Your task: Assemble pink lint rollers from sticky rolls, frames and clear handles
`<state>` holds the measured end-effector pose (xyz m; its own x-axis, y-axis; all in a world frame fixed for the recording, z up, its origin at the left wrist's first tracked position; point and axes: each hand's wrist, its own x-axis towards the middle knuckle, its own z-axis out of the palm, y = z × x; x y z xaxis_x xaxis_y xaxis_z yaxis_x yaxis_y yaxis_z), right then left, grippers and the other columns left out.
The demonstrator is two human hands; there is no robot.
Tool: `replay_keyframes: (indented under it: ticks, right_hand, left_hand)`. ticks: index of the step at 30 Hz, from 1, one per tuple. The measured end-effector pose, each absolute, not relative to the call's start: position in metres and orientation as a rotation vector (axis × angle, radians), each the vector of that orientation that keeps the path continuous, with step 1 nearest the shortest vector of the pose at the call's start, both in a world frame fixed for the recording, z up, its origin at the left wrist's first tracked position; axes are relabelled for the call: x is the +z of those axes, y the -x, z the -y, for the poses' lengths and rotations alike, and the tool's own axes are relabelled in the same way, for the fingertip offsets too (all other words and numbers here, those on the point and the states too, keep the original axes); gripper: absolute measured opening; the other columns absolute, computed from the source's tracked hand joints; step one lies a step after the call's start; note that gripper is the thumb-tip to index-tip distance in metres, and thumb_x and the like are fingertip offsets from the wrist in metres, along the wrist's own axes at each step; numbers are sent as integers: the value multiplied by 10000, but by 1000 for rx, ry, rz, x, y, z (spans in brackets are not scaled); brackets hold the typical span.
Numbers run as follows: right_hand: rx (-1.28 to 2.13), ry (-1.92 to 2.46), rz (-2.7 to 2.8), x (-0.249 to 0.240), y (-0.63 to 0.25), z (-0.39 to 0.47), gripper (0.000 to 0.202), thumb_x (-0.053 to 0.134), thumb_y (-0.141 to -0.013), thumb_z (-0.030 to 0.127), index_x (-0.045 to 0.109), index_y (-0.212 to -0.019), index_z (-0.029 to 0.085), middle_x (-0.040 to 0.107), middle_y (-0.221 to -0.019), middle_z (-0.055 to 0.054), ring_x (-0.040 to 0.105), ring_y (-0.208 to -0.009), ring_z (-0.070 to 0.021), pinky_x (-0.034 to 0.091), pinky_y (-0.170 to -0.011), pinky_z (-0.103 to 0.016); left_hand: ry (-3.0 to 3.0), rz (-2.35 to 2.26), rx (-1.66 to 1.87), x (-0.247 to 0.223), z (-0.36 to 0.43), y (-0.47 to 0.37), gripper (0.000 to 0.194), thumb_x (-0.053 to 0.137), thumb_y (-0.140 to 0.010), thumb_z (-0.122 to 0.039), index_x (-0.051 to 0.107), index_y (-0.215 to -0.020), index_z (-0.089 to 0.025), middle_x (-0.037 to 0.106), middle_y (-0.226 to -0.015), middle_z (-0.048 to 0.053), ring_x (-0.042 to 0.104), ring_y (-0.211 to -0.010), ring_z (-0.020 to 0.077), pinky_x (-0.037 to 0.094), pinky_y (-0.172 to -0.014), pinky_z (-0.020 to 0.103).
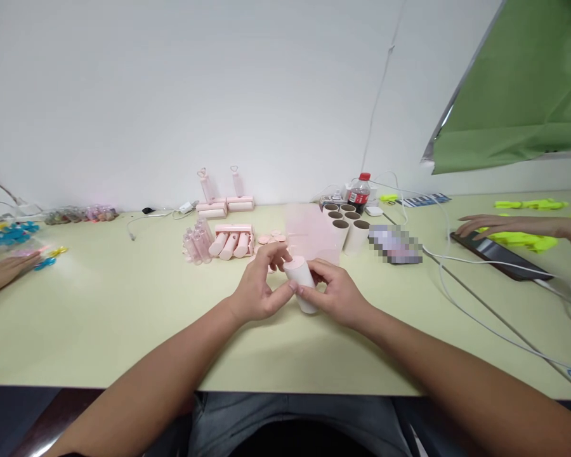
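Observation:
A white cardboard tube (pixel 306 298) with a pink disc on its top end stands slightly tilted between my hands, low over the table. My right hand (pixel 340 293) is closed round its right side. On the other side, my left hand (pixel 261 285) has its thumb against the tube and its bent fingers at the top rim. Just behind lie several pink round discs (pixel 272 237), partly hidden by my left hand. Thin pink sheets (pixel 309 225) lie beyond the tube. Several open white tubes (pixel 359 236) with brown insides stand to the right of the sheets.
Pink tubes lie in a pink box (pixel 233 230), beside clear pink cylinders (pixel 197 242). A cola bottle (pixel 360 192) stands at the back. Right, a co-worker's hand (pixel 509 225) is over a black phone (pixel 499 255) with white cables. Another person's hand (pixel 14 270) is at far left.

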<state>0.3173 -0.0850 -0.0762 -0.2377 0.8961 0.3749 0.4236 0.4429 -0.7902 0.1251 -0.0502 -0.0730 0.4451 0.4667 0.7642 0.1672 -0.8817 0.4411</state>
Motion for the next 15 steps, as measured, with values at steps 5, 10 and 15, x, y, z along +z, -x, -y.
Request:
replay_keyframes:
  ticks: [5,10,15]
  right_hand:
    - [657,1132,1873,-78,-316,84,289,679,-818,363,683,-1047,185,593,-823,-18,507,-739,-161,401,-658,-286]
    - [644,1127,1867,-79,-317,84,295,689,-813,396,683,-1024,190,597,-823,-18,508,-734,-161,404,-654,-288]
    - [663,1124,1838,-78,-318,83,293,692,-803,364,677,-1041,194,602,-836,-21,512,-747,-165,412,-661,-295]
  left_hand:
    - [-2419,-561,1455,-71,48,-124,346,607,-812,-304,555,-1139,-203,507,-1056,94,512,-948,218,484,-728,351]
    - [-2467,-509,1440,-70,50,-125,296,629,-809,-299,569,-1082,-203,484,-1168,120,515,-996,229,485,-808,398]
    - [-2431,-492,1382,-68,51,-124,438,613,-822,-292,488,-1233,-204,539,-1114,104,544,-961,209,498,-802,378]
